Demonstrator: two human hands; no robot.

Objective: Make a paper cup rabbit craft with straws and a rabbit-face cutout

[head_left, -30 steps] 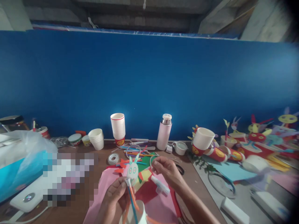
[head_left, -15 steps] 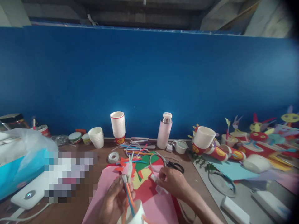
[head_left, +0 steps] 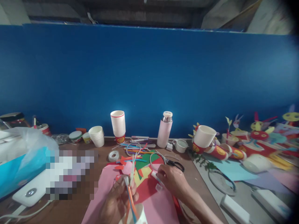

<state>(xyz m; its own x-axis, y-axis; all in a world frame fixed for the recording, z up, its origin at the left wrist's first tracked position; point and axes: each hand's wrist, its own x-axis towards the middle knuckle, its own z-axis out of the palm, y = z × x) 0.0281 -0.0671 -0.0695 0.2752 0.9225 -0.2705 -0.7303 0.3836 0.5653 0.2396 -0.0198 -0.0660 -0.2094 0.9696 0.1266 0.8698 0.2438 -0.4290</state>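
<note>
My left hand (head_left: 116, 196) is closed around a pale paper cutout (head_left: 132, 166) with pointed tips and, in front of it, blue and orange strips (head_left: 130, 197) with a white upper end. The strips run down into a white paper cup (head_left: 140, 213) at the bottom edge, partly cut off. Over the sheets, my right hand (head_left: 174, 179) has its fingers curled on a small white tube (head_left: 155, 175); its fingertips are partly hidden. A small clear plastic piece (head_left: 159, 187) lies just below that tube.
Under the hands lie a pink sheet (head_left: 161, 205) and coloured paper scraps. Beyond are scissors (head_left: 176, 165), a tape roll (head_left: 113, 156), stacked cups (head_left: 118, 124) and a flask (head_left: 164, 130). Paper-cup figures (head_left: 259, 137) crowd the right; a power bank (head_left: 29, 194) sits left.
The left hand and its cutout have shifted slightly right, and the cutout is tilted more. The right hand has turned a little over the white tube. The clear piece now shows apart from the fingers.
</note>
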